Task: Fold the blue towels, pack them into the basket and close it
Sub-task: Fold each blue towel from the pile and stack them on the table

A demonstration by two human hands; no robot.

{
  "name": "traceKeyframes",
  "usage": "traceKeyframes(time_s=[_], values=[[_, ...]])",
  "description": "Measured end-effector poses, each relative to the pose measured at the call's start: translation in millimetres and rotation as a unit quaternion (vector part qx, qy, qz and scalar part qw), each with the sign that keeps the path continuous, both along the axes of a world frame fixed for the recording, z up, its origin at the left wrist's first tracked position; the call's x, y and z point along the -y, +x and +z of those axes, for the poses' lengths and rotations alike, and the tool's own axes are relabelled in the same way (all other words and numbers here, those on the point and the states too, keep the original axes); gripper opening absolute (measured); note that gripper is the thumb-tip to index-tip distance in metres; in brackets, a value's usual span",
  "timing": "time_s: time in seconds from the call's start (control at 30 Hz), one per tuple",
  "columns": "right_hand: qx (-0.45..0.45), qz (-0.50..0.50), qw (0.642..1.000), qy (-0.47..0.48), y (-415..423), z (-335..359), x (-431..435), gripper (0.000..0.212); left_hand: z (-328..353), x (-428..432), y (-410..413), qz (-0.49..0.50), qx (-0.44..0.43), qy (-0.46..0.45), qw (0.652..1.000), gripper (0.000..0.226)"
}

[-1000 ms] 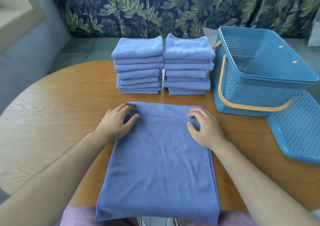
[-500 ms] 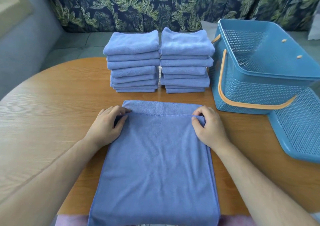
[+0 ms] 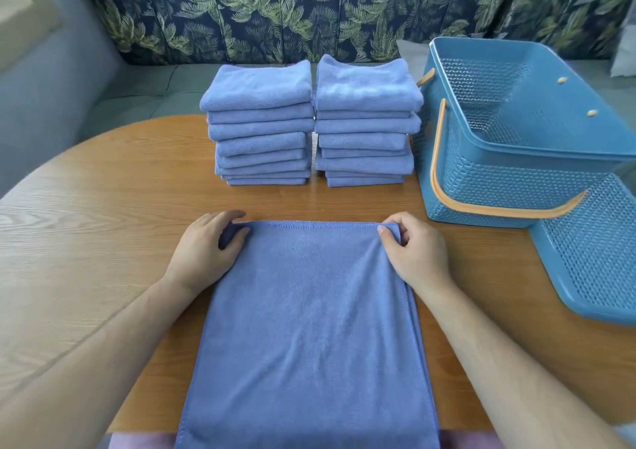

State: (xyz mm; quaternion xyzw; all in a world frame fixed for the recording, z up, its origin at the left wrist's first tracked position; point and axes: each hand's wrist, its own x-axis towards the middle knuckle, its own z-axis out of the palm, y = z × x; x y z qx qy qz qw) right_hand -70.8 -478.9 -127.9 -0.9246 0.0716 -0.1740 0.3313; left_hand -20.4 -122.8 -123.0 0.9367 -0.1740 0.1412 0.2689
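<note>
Most of the folding is judged to be done, while none of the packing is yet begun. Just left of the basket (image 3: 509,176) two piles of folded blue towels are stood side by side. The right stack (image 3: 366,121) is almost against the basket's left wall, and the left stack (image 3: 260,125) is one place further from it, with a narrow gap between them. One loose towel (image 3: 309,328) is spread flat to the left of the basket and nearer the person, its near end hanging over the table (image 3: 103,201) edge. A second layer is shown along its right side, so it is taken to be doubled once. Its two far corners are pinched: the corner nearer the basket is held between thumb and curled fingers of the right hand (image 3: 418,256), and the corner further from the basket between thumb and fingers of the left hand (image 3: 206,249). No towel is seen inside the basket, whose mesh floor is visible; its tan handle (image 3: 499,209) is dropped against the near wall. The lid (image 3: 595,252) is lying off, on the near side of the basket toward its right end. What is left is judged to be the remaining folds of this towel, the loading of all the towels into the basket, and the fitting of the lid.
</note>
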Motion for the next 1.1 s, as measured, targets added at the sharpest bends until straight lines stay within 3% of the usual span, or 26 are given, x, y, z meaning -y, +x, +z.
traceKeyframes(time_s=[0.1, 0.27, 0.37, 0.6, 0.83, 1.0, 1.1], values=[[0.0, 0.014, 0.999, -0.045, 3.5, -2.0, -3.5, 0.015, -2.8, -2.6, 4.4, -0.017, -0.013, 0.02, 1.0, 0.034], [0.0, 0.028, 0.997, -0.072, 5.2, -6.5, -0.8, 0.006, -8.2, -4.7, 9.1, -0.031, 0.016, 0.024, 0.999, 0.028], [0.049, 0.055, 0.994, -0.075, 6.5, -7.8, 0.8, 0.007, -10.2, -6.1, 9.2, -0.028, 0.036, 0.037, 0.998, 0.025], [0.049, 0.058, 0.997, 0.008, 1.3, -1.1, 0.6, 0.006, -1.7, -3.6, -0.4, -0.036, 0.013, -0.021, 0.999, 0.004], [-0.024, -0.019, 0.976, 0.216, -11.8, 17.8, 0.1, 0.021, 17.4, -2.3, -20.2, 0.04, -0.077, -0.106, 0.991, 0.013], [-0.028, 0.004, 0.975, 0.222, -24.7, 43.2, 2.3, 0.013, 60.7, -7.6, -34.1, 0.074, -0.099, -0.187, 0.975, 0.008], [-0.006, 0.013, 0.978, 0.21, -27.1, 73.2, 5.1, 0.011, 92.3, -14.3, -38.1, 0.061, -0.092, -0.182, 0.977, 0.011]])
